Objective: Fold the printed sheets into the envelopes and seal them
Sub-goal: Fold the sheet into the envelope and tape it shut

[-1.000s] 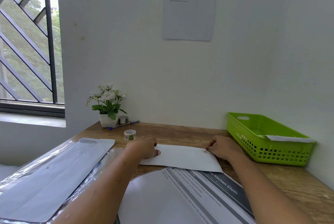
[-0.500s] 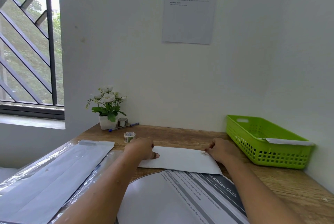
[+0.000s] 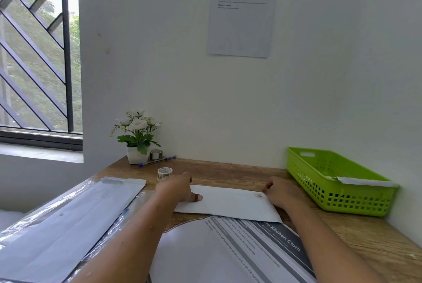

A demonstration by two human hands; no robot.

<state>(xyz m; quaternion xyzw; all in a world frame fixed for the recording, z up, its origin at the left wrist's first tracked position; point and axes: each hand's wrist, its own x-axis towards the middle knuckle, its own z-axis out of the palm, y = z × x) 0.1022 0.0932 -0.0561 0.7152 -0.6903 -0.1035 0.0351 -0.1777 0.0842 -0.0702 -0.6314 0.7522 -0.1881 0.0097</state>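
Note:
A white envelope (image 3: 228, 202) lies flat on the wooden desk (image 3: 228, 170). My left hand (image 3: 177, 188) presses on its left end, thumb on the paper. At the right end, my right hand (image 3: 279, 191) pinches the far corner beside a small round mark. Printed sheets (image 3: 239, 250) with grey headings lie nearer to me, partly under the envelope's front edge. A small roll of patterned tape (image 3: 164, 173) stands just beyond my left hand. A plastic-wrapped pack of white envelopes (image 3: 68, 221) lies at the left.
A green plastic basket (image 3: 331, 180) stands at the right against the wall, a white envelope (image 3: 365, 182) resting on its rim. A potted white flower (image 3: 137, 136), another tape roll (image 3: 156, 153) and a blue pen (image 3: 157, 161) sit at the back left.
The view has tilted upward slightly. Both hands stay on the envelope's ends with almost no movement.

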